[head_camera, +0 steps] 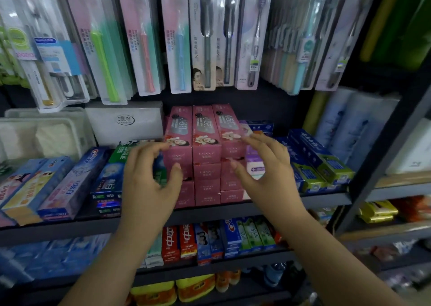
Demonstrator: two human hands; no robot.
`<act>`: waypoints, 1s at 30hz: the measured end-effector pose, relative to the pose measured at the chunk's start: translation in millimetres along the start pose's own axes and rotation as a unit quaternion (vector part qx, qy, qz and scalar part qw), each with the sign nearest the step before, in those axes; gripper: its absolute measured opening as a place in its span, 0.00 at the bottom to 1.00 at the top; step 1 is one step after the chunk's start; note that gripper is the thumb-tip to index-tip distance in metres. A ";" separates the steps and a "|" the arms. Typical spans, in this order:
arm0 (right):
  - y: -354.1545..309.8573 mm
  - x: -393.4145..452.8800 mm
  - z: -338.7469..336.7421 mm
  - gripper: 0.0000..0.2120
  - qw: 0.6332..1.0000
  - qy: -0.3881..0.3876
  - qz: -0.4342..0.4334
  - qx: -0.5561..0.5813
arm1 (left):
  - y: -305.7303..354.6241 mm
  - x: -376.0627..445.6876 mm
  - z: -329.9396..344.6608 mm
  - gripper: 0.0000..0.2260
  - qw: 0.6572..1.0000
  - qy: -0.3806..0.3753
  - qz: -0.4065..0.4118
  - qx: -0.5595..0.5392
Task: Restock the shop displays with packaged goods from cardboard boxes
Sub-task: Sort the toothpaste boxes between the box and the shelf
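A stack of pink toothpaste boxes (206, 156) sits mid-shelf (326, 200), with blue boxes (319, 161) at its 3 o'clock and green and blue ones (109, 172) at its 9 o'clock. The left hand (149, 184) and right hand (268, 172) flank the stack at 8 and 4 o'clock, fingers spread and relaxed, grasping nothing. Toothbrush packs (177, 37) hang at 12 o'clock.

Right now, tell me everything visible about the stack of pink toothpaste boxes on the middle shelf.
The pink toothpaste boxes are glossy cardboard cartons stacked three across and several layers high, lying lengthwise with their ends facing out. The top layer shows printed faces and dark script. They sit on the dark shelf between green and purple cartons. The left hand and right hand flank the stack with spread fingers; contact is unclear.
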State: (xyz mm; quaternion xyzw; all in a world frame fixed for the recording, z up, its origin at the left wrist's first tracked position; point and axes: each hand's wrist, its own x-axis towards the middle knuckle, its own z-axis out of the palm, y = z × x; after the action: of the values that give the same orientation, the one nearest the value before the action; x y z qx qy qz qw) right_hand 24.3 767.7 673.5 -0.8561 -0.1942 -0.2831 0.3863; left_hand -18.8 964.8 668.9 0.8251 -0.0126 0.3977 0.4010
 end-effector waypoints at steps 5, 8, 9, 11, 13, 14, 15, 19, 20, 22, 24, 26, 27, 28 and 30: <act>37.8 -84.7 -56.7 0.15 0.994 0.050 0.088 0.029 | 47.4 -67.8 34.8 0.09 0.970 -0.213 0.089 -0.075; 81.8 -168.2 -83.9 0.12 0.972 0.075 0.223 0.005 | 50.9 -121.2 85.4 0.03 0.912 -0.398 0.048 -0.082; 96.6 -200.2 -91.7 0.12 0.956 0.083 0.282 0.005 | 47.9 -140.8 104.8 0.02 0.887 -0.455 0.016 -0.077; 121.5 -265.0 -104.8 0.17 0.915 0.089 0.393 0.002 | 38.3 -182.4 142.1 0.04 0.838 -0.541 -0.037 -0.065; 139.4 -322.6 -112.2 0.18 0.868 0.099 0.487 -0.006 | 30.6 -224.2 175.7 0.05 0.798 -0.598 -0.058 -0.057; 147.4 -348.9 -113.2 0.17 0.840 0.100 0.533 -0.001 | 26.3 -245.7 191.4 0.04 0.776 -0.626 -0.063 -0.047; 155.7 -373.9 -111.8 0.14 0.811 0.098 0.577 0.006 | 21.9 -266.3 205.3 0.03 0.753 -0.653 -0.070 -0.034; 185.2 -458.3 -93.7 0.16 0.711 0.055 0.701 0.015 | 0.6 -341.7 250.9 0.07 0.681 -0.723 -0.114 -0.001; 191.3 -474.6 -87.6 0.16 0.693 0.050 0.719 0.019 | -6.1 -358.7 259.6 0.08 0.671 -0.731 -0.127 0.000; 205.2 -504.3 -74.5 0.17 0.662 0.047 0.748 0.025 | -20.3 -390.9 275.3 0.05 0.651 -0.745 -0.148 0.002; 223.7 -531.5 -58.9 0.17 0.638 0.041 0.769 0.024 | -38.0 -421.4 291.8 0.03 0.638 -0.755 -0.152 0.005; 247.7 -558.6 -39.8 0.18 0.620 0.033 0.784 0.024 | -59.1 -452.6 310.3 0.02 0.625 -0.764 -0.155 0.020; 261.0 -572.1 -28.8 0.19 0.612 0.029 0.790 0.027 | -70.7 -469.1 321.5 0.03 0.621 -0.767 -0.157 0.030; 276.1 -586.2 -17.2 0.19 0.608 0.026 0.793 0.030 | -83.6 -486.9 334.3 0.05 0.619 -0.768 -0.160 0.036; 311.8 -616.6 8.4 0.19 0.602 0.025 0.797 0.036 | -110.6 -525.2 364.4 0.08 0.610 -0.774 -0.164 0.039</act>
State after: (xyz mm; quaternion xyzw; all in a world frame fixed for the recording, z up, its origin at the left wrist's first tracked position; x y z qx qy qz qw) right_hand -272.3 508.9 105.5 -0.6494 0.5648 0.1233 0.4940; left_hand -104.7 638.3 114.9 0.8290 -0.1673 -0.4613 0.2684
